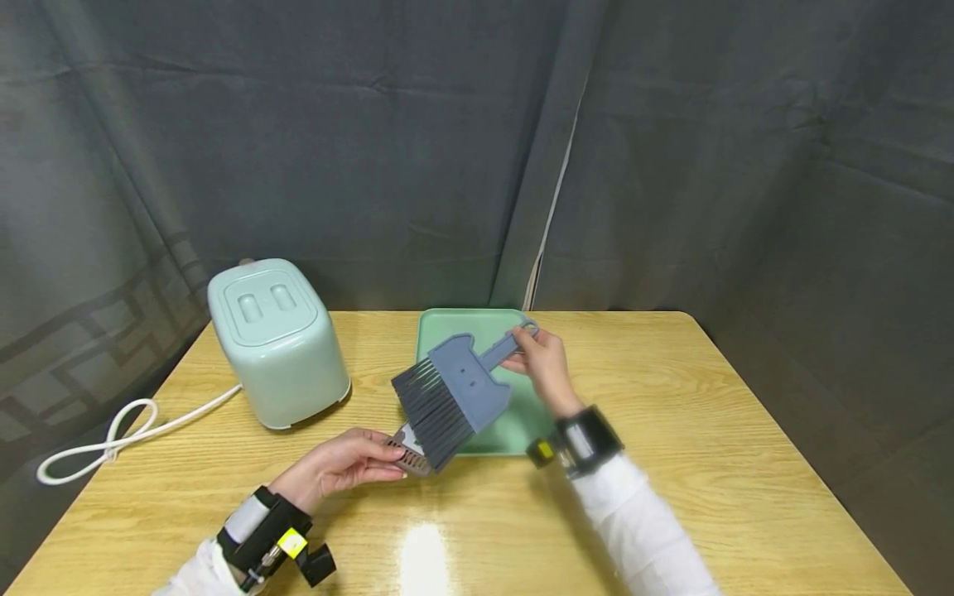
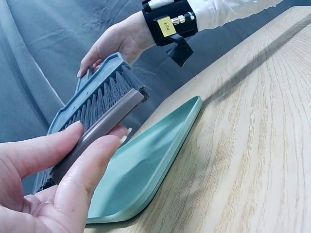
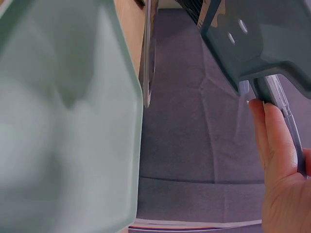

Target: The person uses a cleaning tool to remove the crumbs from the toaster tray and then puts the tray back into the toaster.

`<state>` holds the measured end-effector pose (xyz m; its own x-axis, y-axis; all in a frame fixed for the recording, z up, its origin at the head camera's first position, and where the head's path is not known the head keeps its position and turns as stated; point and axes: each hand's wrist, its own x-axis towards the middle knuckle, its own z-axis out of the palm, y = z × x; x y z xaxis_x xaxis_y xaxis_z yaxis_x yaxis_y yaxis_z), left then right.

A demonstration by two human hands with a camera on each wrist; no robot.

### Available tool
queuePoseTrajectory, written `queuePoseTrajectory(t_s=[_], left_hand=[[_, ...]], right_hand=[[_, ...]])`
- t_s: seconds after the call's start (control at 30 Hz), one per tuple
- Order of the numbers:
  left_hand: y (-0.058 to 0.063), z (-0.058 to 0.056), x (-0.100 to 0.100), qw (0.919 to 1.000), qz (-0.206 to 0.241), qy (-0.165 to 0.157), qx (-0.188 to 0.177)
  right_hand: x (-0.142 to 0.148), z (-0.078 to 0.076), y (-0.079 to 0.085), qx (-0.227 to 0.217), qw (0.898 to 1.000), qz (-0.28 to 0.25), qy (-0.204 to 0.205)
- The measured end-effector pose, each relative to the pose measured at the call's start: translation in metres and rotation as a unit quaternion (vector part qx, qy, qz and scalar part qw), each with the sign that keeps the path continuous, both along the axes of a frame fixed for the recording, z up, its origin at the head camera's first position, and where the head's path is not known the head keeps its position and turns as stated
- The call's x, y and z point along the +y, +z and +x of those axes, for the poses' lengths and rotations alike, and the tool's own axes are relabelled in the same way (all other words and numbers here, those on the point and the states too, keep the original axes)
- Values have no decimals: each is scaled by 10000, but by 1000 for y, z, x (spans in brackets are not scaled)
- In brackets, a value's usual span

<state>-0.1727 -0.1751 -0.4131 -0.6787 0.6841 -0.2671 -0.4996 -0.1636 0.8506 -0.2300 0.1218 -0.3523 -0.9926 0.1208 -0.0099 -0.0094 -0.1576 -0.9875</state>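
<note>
My right hand [image 1: 547, 372] grips the handle of a blue-grey hand brush [image 1: 471, 381] near its looped end, seen from the other side in the right wrist view. The brush is held tilted over the green tray [image 1: 532, 430], its dark bristles pointing down and left. My left hand [image 1: 350, 463] pinches a grey-brown slotted piece [image 1: 411, 460] between thumb and fingers; its kind is hidden by the brush. In the left wrist view, the piece shows its narrow edge [image 2: 102, 128], right up against the bristles [image 2: 109, 94].
A pale green toaster [image 1: 286, 348] with a lid stands at the left back of the wooden table [image 1: 715, 463]. Its white cord [image 1: 179, 424] loops towards the left edge. Grey curtains [image 1: 373, 149] hang behind the table.
</note>
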Motion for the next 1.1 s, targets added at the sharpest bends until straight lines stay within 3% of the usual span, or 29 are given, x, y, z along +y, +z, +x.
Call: queuePoseTrajectory(t_s=[0.77,1.1], left_hand=[[-4,-1,-5,9999,65,-67,-85],[-3,-1,-5,9999,79,-51,-128]], right_hand=[[18,-9,-8,-239,9976,-380,-534],[27,-11,-8,-140,9982,-176,-559]])
